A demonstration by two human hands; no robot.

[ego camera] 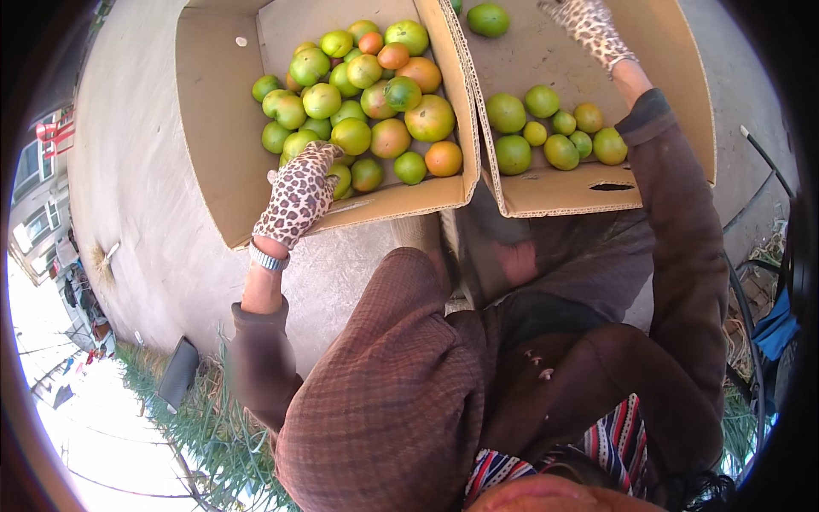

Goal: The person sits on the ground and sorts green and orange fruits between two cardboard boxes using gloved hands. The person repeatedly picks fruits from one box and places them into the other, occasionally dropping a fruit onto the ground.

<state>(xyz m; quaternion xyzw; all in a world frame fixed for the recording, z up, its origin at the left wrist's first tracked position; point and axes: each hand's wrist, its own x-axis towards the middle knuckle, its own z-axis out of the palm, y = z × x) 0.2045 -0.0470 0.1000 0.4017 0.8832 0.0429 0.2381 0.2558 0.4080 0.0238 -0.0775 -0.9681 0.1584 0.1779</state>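
In a leopard-print glove, my left hand (299, 192) reaches over the near edge of the left cardboard box (221, 121). Its fingers curl beside a green tomato (350, 136) and cover parts of others; whether they grip one is hidden. Green and orange tomatoes (377, 101) are heaped in this box. My right hand (585, 29), gloved alike, is over the right cardboard box (678, 96), its fingertips near the top rim of the picture. What it holds, if anything, cannot be made out. Several green tomatoes (561, 152) lie at that box's near end, and another green tomato (487, 20) lies further back.
Both boxes stand side by side on a concrete floor (128, 192), right before my legs (397, 320). Their near walls have hand-hole slots. A red chair (56, 133) is far left. Green plants (217, 441) grow at lower left, and a blue cloth (775, 326) hangs at the right.
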